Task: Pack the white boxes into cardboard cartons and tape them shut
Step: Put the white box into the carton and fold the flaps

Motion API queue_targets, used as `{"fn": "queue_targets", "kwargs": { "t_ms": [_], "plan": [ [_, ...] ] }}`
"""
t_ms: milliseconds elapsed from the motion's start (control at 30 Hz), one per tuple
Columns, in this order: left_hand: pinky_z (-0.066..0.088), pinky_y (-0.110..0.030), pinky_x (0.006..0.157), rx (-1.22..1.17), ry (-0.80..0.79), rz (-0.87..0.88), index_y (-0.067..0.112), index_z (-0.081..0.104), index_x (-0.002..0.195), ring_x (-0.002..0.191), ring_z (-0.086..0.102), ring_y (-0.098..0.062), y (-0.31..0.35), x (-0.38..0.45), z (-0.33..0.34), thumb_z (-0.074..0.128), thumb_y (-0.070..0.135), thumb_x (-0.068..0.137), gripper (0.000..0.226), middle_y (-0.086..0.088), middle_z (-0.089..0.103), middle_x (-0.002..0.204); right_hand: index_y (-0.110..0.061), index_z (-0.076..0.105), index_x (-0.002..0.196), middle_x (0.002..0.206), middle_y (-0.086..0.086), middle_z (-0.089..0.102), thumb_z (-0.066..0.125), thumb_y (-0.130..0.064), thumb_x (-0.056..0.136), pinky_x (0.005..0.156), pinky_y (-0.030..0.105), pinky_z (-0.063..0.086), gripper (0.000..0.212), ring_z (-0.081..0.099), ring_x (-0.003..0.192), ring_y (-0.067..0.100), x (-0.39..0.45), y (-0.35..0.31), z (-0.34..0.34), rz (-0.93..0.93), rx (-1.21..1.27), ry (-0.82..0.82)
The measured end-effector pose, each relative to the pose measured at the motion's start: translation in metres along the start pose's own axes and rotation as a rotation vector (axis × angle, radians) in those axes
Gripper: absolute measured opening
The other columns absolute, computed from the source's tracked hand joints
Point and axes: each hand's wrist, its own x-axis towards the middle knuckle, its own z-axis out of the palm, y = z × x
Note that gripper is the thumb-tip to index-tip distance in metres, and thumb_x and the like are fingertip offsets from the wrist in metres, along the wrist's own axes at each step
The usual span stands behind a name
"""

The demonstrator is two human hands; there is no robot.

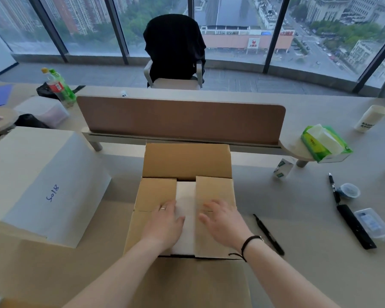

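both hands [167, 221] press the carton [156, 194] flaps flat.

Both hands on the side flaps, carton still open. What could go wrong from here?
1. The left hand and right hand lie flat on the two short side flaps of the brown cardboard carton; released, the flaps may spring up.
2. The white box shows in the gap between the flaps, so tape could stick to it.
3. The far flap stands unfolded, and no tape is visible.
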Motion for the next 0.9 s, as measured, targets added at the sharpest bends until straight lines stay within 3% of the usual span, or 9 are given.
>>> {"fn": "queue_targets", "kwargs": {
  "t_ms": [100, 200, 367, 533, 667, 733, 900],
  "plan": [
    [0.032, -0.040, 0.117, -0.069, -0.036, 0.051, 0.026, 0.039, 0.152, 0.146, 0.029, -0.016, -0.016, 0.000, -0.010, 0.045, 0.037, 0.103, 0.050, 0.007, 0.046, 0.153, -0.033, 0.036, 0.151, 0.165, -0.003, 0.021, 0.042, -0.048, 0.101, 0.124, 0.040, 0.009, 0.052, 0.013, 0.152, 0.020, 0.002, 0.008, 0.025, -0.079, -0.223, -0.017],
    [0.030, -0.035, 0.118, -0.074, -0.092, 0.093, 0.029, 0.042, 0.151, 0.144, 0.035, -0.016, -0.034, 0.000, -0.021, 0.042, 0.026, 0.105, 0.045, 0.008, 0.046, 0.152, -0.037, 0.028, 0.154, 0.168, -0.006, 0.010, 0.040, -0.047, 0.102, 0.124, 0.036, -0.005, 0.054, 0.000, 0.155, 0.016, 0.004, 0.016, 0.035, -0.119, -0.254, 0.004],
    [0.023, -0.027, 0.121, 0.059, -0.063, 0.173, 0.032, 0.052, 0.143, 0.149, 0.030, -0.011, -0.072, 0.000, -0.041, 0.039, 0.008, 0.103, 0.048, 0.016, 0.038, 0.158, -0.038, 0.028, 0.155, 0.168, -0.011, 0.008, 0.037, -0.044, 0.106, 0.122, 0.031, -0.007, 0.051, -0.001, 0.155, 0.012, 0.008, 0.028, 0.030, -0.168, -0.271, -0.021],
    [0.018, -0.033, 0.124, 0.202, -0.051, 0.221, 0.035, 0.043, 0.149, 0.152, 0.016, -0.005, -0.079, -0.003, -0.042, 0.048, 0.035, 0.104, 0.045, 0.020, 0.027, 0.163, -0.038, 0.026, 0.156, 0.169, -0.012, 0.004, 0.038, -0.046, 0.105, 0.123, 0.031, -0.009, 0.053, -0.004, 0.155, 0.011, 0.006, 0.027, 0.031, -0.157, -0.271, -0.026],
    [0.015, -0.040, 0.126, 0.213, -0.046, 0.188, 0.036, 0.037, 0.153, 0.154, 0.011, -0.009, -0.080, -0.010, -0.038, 0.043, 0.041, 0.105, 0.049, 0.019, 0.020, 0.165, -0.039, 0.023, 0.157, 0.169, -0.013, 0.002, 0.037, -0.049, 0.105, 0.123, 0.032, -0.010, 0.056, -0.007, 0.155, 0.012, 0.000, 0.026, 0.034, -0.130, -0.240, -0.016],
    [0.018, -0.043, 0.125, 0.195, -0.056, 0.184, 0.036, 0.035, 0.155, 0.155, 0.009, -0.009, -0.085, -0.014, -0.038, 0.041, 0.036, 0.107, 0.048, 0.019, 0.018, 0.165, -0.039, 0.022, 0.158, 0.168, -0.014, 0.002, 0.037, -0.049, 0.105, 0.121, 0.029, -0.012, 0.056, -0.008, 0.155, 0.011, -0.005, 0.028, 0.034, -0.124, -0.233, -0.016],
    [0.020, -0.032, 0.124, 0.118, -0.033, 0.184, 0.030, 0.038, 0.154, 0.154, 0.013, -0.007, -0.101, -0.026, -0.040, 0.034, 0.010, 0.105, 0.053, 0.018, 0.026, 0.163, -0.037, 0.024, 0.157, 0.168, -0.013, 0.005, 0.036, -0.044, 0.106, 0.117, 0.024, -0.013, 0.053, -0.004, 0.155, 0.011, -0.024, 0.035, 0.033, -0.132, -0.222, -0.008]
  ]
}}
